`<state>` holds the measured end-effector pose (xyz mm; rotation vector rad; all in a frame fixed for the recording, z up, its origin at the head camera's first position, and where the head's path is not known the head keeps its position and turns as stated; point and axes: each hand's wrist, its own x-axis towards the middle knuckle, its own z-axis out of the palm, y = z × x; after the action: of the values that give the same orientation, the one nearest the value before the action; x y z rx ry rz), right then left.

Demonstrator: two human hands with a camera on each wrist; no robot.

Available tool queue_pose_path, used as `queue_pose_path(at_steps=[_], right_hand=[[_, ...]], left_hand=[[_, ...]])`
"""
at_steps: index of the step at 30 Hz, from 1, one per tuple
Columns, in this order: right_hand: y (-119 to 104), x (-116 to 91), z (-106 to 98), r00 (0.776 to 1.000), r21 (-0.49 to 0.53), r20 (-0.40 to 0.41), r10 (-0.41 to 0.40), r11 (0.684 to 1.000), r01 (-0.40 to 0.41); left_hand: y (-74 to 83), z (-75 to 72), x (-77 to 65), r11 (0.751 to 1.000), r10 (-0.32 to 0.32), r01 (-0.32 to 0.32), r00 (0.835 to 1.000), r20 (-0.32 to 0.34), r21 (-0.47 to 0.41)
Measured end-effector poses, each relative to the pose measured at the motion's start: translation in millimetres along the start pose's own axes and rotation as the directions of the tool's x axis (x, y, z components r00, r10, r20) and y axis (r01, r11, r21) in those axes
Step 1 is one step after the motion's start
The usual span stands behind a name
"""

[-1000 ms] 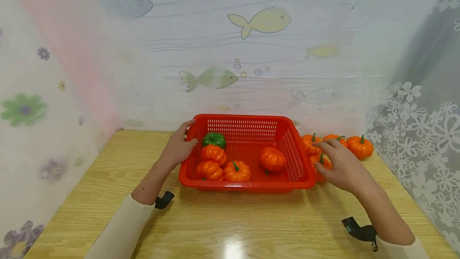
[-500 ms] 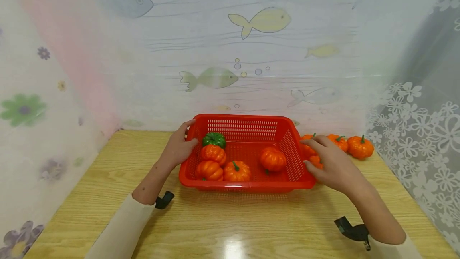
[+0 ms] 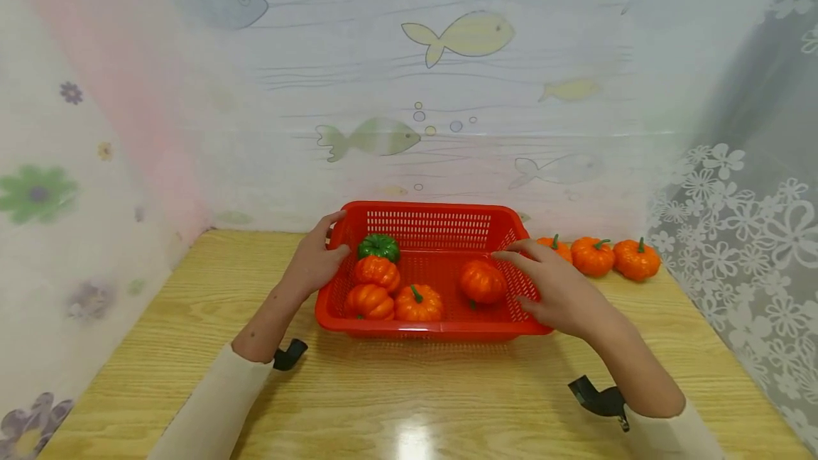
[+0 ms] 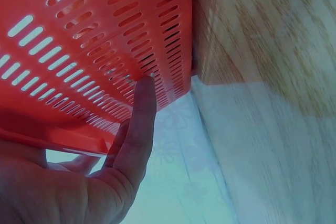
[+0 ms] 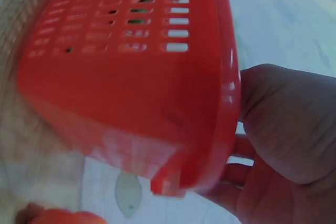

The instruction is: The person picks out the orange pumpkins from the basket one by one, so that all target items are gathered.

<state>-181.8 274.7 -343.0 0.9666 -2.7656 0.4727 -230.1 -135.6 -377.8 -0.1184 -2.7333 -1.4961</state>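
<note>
A red slotted plastic basket (image 3: 422,332) stands on the table, holding several small orange toy pumpkins (image 3: 418,302) and one green pumpkin (image 3: 378,248). My left hand (image 3: 314,261) grips the basket's left rim; in the left wrist view one finger (image 4: 140,114) lies along the outer wall. Over the right rim reaches my right hand (image 3: 554,289), its fingers spread and slightly bent, near the single pumpkin (image 3: 482,282) on the basket's right side. No pumpkin shows between its thumb and fingers. In the right wrist view the rim partly hides this hand (image 5: 289,140).
To the right of the basket, orange pumpkins (image 3: 593,256) stand in a row at the back. The wooden table (image 3: 358,396) meets a wall covering (image 3: 383,91) printed with fish. A lacy curtain (image 3: 754,233) hangs at the right.
My right hand has moved left, from above the pumpkins outside to over the basket's right rim. The left hand keeps its hold, and the pumpkins inside have not moved.
</note>
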Motion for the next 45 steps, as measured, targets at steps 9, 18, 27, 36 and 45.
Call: queue_pose_path(at_steps=[9,18,27,36,45], right_hand=[[-8.3,20.9,12.2,0.994,-0.091,0.05,-0.099,0.99,0.103],[-14.7,37.6,24.9,0.965,-0.175,0.168,-0.2,0.958,0.229],[-16.9,44.4,33.6,0.957,-0.188,0.234,-0.172,0.958,0.218],[-11.9,47.1,43.0,0.959,-0.182,0.236,-0.16,0.962,0.205],[-9.9,48.5,45.9,0.975,-0.202,0.21,-0.074,0.972,0.118]], left_hand=[[-0.6,1.2,0.8,1.0,0.014,-0.013,1.0,-0.011,0.015],[0.7,2.3,-0.8,1.0,0.014,-0.014,1.0,-0.021,0.017],[1.9,2.1,-1.6,1.0,0.013,-0.013,1.0,-0.02,0.019],[2.1,1.8,-2.0,1.0,0.005,-0.004,1.0,-0.019,0.014],[1.6,1.1,-1.5,1.0,0.003,-0.003,1.0,-0.015,0.005]])
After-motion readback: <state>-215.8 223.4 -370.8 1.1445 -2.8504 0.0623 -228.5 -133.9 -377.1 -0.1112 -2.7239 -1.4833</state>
